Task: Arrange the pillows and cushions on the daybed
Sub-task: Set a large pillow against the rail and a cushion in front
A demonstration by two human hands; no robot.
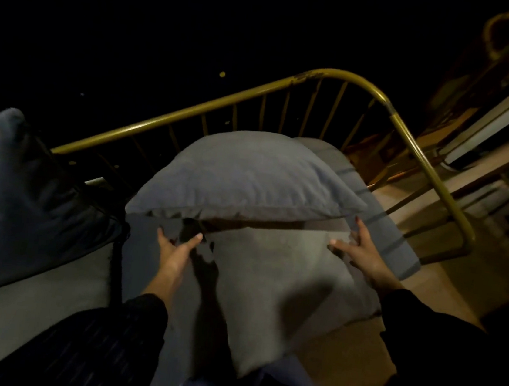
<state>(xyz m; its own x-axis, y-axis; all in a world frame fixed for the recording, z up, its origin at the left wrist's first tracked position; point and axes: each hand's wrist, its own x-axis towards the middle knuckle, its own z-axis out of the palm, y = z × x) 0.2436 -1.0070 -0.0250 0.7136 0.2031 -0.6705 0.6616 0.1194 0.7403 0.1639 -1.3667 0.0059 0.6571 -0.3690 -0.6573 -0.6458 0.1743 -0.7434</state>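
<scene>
A grey-blue pillow lies across the far end of the daybed, against the brass rail. In front of it sits a pale grey cushion, tilted toward me. My left hand hovers just under the pillow's front edge, fingers apart and empty. My right hand rests flat on the cushion's upper right corner, fingers spread. A dark blue cushion leans at the left side of the daybed. A striped grey pillow sticks out to the right behind the cushion.
The mattress shows pale grey at the lower left. The brass rail curves down on the right toward a wooden floor. Wooden furniture stands at the upper right. The background beyond the rail is dark.
</scene>
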